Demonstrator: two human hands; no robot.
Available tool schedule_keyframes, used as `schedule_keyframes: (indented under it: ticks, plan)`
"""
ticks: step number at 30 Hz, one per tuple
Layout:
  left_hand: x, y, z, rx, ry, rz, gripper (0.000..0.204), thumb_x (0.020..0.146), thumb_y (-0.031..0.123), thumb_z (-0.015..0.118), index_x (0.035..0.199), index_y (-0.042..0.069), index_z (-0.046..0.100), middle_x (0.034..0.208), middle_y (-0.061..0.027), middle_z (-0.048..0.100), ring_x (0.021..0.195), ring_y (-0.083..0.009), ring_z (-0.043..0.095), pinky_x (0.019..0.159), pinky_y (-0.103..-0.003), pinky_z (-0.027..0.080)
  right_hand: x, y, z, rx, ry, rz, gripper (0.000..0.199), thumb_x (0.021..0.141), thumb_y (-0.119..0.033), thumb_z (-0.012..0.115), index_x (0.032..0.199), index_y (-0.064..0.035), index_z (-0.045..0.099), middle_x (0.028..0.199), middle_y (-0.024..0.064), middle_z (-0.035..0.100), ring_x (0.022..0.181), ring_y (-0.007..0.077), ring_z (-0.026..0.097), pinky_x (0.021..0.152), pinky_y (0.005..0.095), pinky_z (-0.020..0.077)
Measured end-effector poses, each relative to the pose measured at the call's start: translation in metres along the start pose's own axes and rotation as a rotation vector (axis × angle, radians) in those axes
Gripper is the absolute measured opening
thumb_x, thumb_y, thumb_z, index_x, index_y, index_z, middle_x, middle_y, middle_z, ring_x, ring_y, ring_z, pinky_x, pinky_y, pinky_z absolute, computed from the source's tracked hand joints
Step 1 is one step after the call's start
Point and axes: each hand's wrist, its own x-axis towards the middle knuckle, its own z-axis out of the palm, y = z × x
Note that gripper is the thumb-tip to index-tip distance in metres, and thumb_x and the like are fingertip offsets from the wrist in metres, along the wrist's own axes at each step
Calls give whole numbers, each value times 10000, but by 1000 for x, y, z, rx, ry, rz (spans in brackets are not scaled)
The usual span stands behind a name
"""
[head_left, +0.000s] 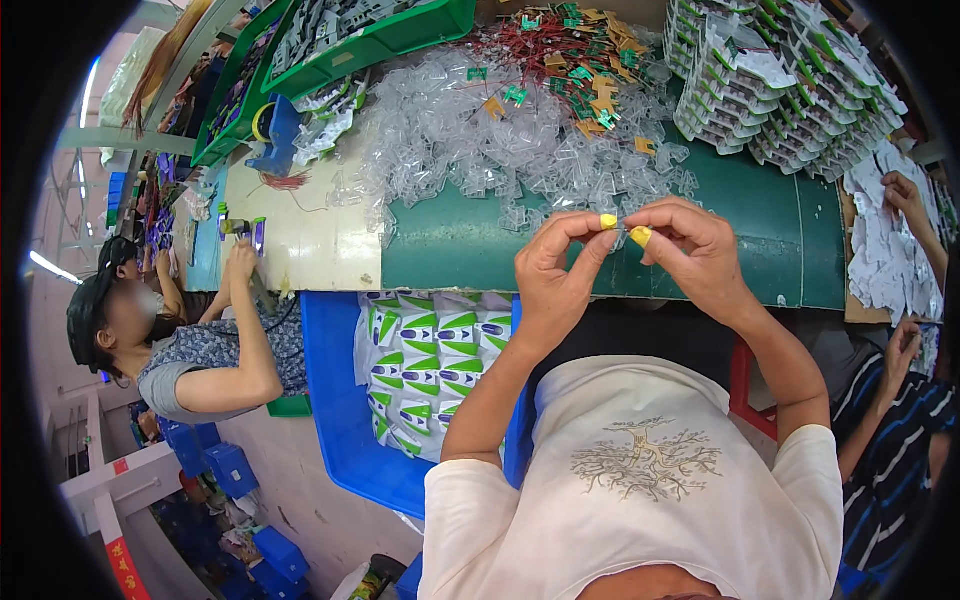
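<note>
Over the near edge of the green tabletop, my left hand and my right hand meet with closed fingertips. Between them is something small, perhaps clear, mostly hidden by the fingers. Yellow wraps cover one fingertip of my left hand and the thumb tip of my right. Just beyond lies a wide heap of clear plastic pieces. On its far part rest red wires with small green boards and orange-yellow boards.
Stacked white-and-green casings stand at the far right, white pieces beyond them. A green bin holds grey parts. A blue tape dispenser stands at left. Below the edge, a blue crate holds white-green units. Co-workers sit on both sides.
</note>
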Motion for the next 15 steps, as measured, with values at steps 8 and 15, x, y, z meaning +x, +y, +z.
schedule_keyframes:
  ticks: [8,15]
  plan:
    - [-5,-2,1,-69,58,-150,186,821,31,750,989,7,675,881,-20,675,796,-73,601,735,-232,502,4,-9,11,-484,16,-164,84,793,-5,657,876,-13,650,791,44,614,584,106,520,502,248,390]
    - [-12,5,-13,36,36,-118,156,837,57,754,973,3,698,881,-19,656,807,-69,587,715,-225,470,4,0,17,-367,-100,-183,135,802,30,659,929,-14,673,863,62,656,688,138,592,553,254,426]
